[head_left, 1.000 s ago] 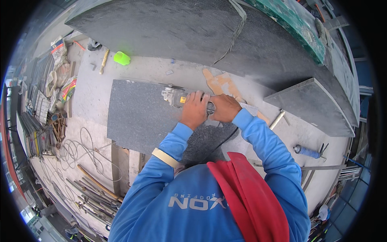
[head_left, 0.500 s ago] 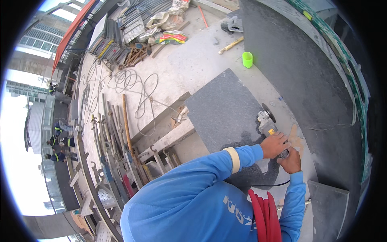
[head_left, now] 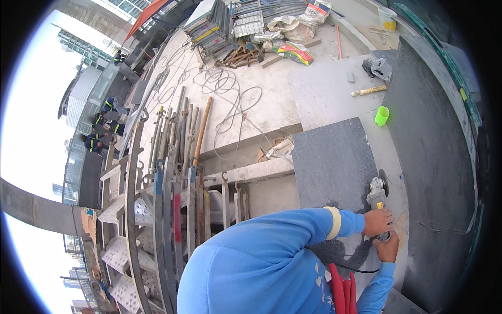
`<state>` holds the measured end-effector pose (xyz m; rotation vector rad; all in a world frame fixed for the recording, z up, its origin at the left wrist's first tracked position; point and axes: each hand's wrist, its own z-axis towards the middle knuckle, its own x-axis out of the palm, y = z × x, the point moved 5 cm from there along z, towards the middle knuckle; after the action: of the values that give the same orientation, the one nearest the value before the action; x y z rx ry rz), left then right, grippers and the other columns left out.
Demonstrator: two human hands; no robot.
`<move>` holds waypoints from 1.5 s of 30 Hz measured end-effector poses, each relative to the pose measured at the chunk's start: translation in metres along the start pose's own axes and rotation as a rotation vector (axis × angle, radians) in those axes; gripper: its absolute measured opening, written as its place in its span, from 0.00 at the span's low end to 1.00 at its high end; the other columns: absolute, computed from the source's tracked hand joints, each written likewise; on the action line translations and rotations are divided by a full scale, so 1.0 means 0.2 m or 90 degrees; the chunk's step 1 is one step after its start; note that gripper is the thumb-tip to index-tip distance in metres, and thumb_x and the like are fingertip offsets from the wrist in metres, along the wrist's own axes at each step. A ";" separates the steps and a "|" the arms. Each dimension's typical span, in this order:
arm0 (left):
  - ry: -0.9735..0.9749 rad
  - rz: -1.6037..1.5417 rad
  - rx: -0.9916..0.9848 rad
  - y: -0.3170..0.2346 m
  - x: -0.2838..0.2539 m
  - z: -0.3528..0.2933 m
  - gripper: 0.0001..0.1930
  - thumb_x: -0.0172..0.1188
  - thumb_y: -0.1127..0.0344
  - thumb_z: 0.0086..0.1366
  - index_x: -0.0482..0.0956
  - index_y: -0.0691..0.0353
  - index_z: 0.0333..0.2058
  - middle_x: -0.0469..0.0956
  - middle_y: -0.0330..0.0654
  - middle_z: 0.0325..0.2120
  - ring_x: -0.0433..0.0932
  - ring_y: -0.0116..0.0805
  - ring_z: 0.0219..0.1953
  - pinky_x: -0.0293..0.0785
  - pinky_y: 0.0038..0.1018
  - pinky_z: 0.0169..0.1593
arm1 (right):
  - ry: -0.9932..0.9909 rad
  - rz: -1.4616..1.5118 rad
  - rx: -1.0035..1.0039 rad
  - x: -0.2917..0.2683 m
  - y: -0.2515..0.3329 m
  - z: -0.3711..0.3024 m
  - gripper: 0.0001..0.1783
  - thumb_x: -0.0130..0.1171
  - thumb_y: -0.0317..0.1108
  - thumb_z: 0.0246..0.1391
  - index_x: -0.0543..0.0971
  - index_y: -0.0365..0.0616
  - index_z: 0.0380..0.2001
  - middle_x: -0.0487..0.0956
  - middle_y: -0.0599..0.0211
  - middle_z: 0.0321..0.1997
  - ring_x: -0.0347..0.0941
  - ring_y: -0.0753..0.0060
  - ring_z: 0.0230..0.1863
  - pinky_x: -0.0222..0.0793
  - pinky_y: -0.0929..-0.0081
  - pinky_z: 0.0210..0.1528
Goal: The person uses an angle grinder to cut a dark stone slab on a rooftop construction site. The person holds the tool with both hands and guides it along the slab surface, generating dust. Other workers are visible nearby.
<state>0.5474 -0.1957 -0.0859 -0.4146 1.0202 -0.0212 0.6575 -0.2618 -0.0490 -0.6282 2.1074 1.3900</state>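
My left hand [head_left: 378,222] is closed over the body of a grey angle grinder [head_left: 375,195], behind its head. Just behind it, my right hand [head_left: 387,247] wraps the grinder's rear end. The dark round disc [head_left: 384,182] stands on edge beside the right edge of a dark grey stone slab [head_left: 332,162]; whether it touches the stone I cannot tell. Darker patches mark the slab's near part. A black cord [head_left: 355,269] trails from the grinder toward my body. Red cloth-like strips [head_left: 342,290] hang by my right forearm.
A bright green cup [head_left: 382,115] and a yellowish stick-like handle [head_left: 369,91] lie beyond the slab. Metal scaffold parts [head_left: 172,209] crowd the left. Loose cable [head_left: 230,99] coils on the floor, with sacks [head_left: 293,52] farther back. Several people [head_left: 104,125] are far left.
The view has swung, so the slab, tools and scaffolding appear farther right and lower. Both hands keep their hold on the angle grinder at the slab's right edge.
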 end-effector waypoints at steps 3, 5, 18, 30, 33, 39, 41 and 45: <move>-0.028 -0.027 0.009 -0.15 0.03 0.03 0.23 0.70 0.64 0.53 0.75 0.56 0.48 0.74 0.46 0.44 0.75 0.46 0.49 0.70 0.42 0.56 | -0.011 -0.004 0.012 -0.08 -0.02 -0.15 0.25 0.73 0.27 0.37 0.83 0.31 0.44 0.87 0.42 0.38 0.86 0.40 0.43 0.79 0.56 0.46; -0.062 -0.021 0.018 -0.23 0.04 0.04 0.22 0.69 0.64 0.54 0.75 0.56 0.48 0.74 0.46 0.44 0.75 0.46 0.49 0.70 0.42 0.55 | -0.017 0.000 0.028 -0.09 -0.05 -0.21 0.25 0.72 0.27 0.38 0.82 0.31 0.44 0.87 0.43 0.38 0.86 0.41 0.42 0.79 0.56 0.46; -0.030 0.003 0.012 -0.06 0.10 0.00 0.27 0.72 0.60 0.49 0.78 0.52 0.50 0.75 0.44 0.43 0.75 0.46 0.49 0.71 0.42 0.55 | -0.013 0.057 -0.060 -0.01 -0.06 -0.07 0.23 0.72 0.26 0.40 0.81 0.30 0.43 0.86 0.47 0.38 0.84 0.51 0.39 0.77 0.60 0.47; 0.032 0.050 -0.003 0.10 0.01 -0.01 0.27 0.73 0.61 0.49 0.78 0.52 0.50 0.74 0.43 0.43 0.76 0.45 0.49 0.71 0.42 0.55 | 0.028 0.096 -0.060 0.08 -0.04 0.10 0.27 0.73 0.28 0.38 0.81 0.31 0.46 0.86 0.44 0.40 0.85 0.45 0.43 0.78 0.57 0.48; 0.018 0.020 0.001 -0.01 -0.02 0.01 0.25 0.71 0.62 0.52 0.77 0.53 0.50 0.75 0.44 0.44 0.76 0.44 0.50 0.71 0.41 0.56 | 0.013 0.037 -0.028 0.00 -0.02 0.00 0.26 0.74 0.30 0.37 0.82 0.34 0.44 0.87 0.43 0.40 0.85 0.39 0.45 0.79 0.56 0.48; 0.054 -0.071 -0.002 -0.21 0.04 0.03 0.18 0.64 0.65 0.61 0.78 0.55 0.51 0.75 0.45 0.45 0.76 0.45 0.51 0.71 0.41 0.58 | -0.009 -0.011 0.044 -0.11 -0.09 -0.23 0.24 0.77 0.32 0.37 0.85 0.37 0.42 0.87 0.43 0.38 0.84 0.36 0.43 0.80 0.52 0.46; 0.058 -0.079 -0.010 -0.23 0.05 0.05 0.20 0.63 0.65 0.61 0.78 0.56 0.52 0.75 0.46 0.45 0.76 0.46 0.51 0.71 0.42 0.60 | 0.009 -0.041 0.095 -0.11 -0.11 -0.25 0.25 0.76 0.34 0.38 0.85 0.38 0.42 0.86 0.44 0.36 0.84 0.36 0.43 0.80 0.51 0.47; 0.075 -0.084 -0.017 -0.18 0.02 0.06 0.21 0.63 0.67 0.60 0.79 0.58 0.53 0.75 0.48 0.46 0.75 0.49 0.51 0.71 0.44 0.60 | 0.030 -0.058 0.122 -0.11 -0.10 -0.21 0.26 0.76 0.37 0.39 0.85 0.40 0.45 0.86 0.42 0.38 0.83 0.36 0.44 0.79 0.48 0.50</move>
<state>0.5653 -0.2259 -0.0722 -0.5090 1.1084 -0.1523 0.6786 -0.3055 -0.0341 -0.6757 2.1864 1.1185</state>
